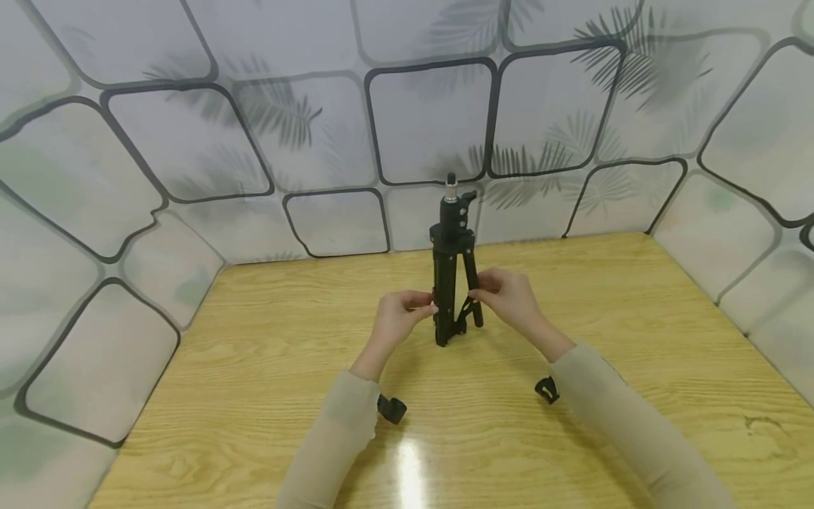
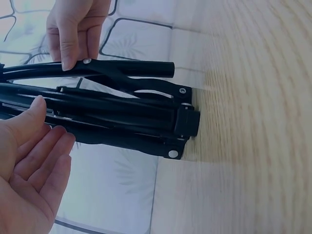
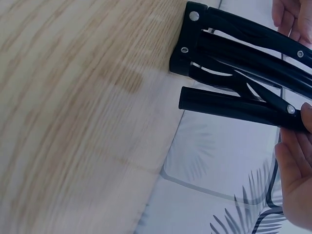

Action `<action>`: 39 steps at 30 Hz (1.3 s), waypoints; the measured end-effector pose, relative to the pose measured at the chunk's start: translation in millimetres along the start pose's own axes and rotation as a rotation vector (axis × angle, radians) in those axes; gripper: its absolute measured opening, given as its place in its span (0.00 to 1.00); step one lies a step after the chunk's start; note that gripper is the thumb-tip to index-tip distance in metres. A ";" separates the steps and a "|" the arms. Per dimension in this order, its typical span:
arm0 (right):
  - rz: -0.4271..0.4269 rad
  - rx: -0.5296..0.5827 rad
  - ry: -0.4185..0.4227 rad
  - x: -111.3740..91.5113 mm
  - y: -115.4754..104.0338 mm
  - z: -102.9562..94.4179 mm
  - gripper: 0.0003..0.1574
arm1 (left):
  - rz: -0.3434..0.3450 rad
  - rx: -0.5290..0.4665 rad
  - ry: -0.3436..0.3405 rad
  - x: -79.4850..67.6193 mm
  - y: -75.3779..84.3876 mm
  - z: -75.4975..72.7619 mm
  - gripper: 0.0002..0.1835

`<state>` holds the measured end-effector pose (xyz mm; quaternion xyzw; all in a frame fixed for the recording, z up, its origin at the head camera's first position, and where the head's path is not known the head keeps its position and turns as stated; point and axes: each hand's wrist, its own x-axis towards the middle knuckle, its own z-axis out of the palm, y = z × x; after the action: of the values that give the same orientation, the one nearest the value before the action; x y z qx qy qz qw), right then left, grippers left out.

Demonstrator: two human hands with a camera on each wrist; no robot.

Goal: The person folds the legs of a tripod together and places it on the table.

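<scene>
A black tripod stand (image 1: 445,283) with a silver tip stands upright on the wooden table, its legs folded nearly together. In the head view my left hand (image 1: 396,319) holds the left leg between thumb and fingers. My right hand (image 1: 510,298) pinches the right leg (image 3: 229,107), which is swung slightly outward from the centre. Flat hinged braces (image 2: 161,87) join the legs to the foot of the central tube in the left wrist view. Part of my right fingers is hidden behind the leg.
The light wooden table (image 1: 267,367) reaches to a pale wall covering (image 1: 331,141) with dark rounded outlines and leaf prints, at the back and both sides. Black pieces (image 1: 392,409) show beside both sleeves at the wrists.
</scene>
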<state>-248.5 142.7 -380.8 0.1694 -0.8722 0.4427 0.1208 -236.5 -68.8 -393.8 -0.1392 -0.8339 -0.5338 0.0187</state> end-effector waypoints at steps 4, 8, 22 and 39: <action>-0.003 0.002 0.009 -2.7 -1.5 0.6 0.12 | 0.001 -0.001 -0.007 -0.3 0.7 1.0 0.14; 0.004 -0.021 0.018 -5.6 -3.0 1.2 0.12 | 0.013 -0.005 -0.011 -0.7 1.7 1.6 0.14; -0.007 -0.045 0.030 -11.8 -7.1 3.6 0.13 | -0.006 0.036 -0.002 -1.4 2.7 3.6 0.15; -0.024 0.008 0.029 -16.2 -7.7 5.7 0.13 | 0.018 0.081 0.001 1.0 -0.4 3.4 0.16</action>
<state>-231.0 136.8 -384.3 0.1737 -0.8666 0.4470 0.1379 -237.2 -65.7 -395.5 -0.1454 -0.8535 -0.4996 0.0294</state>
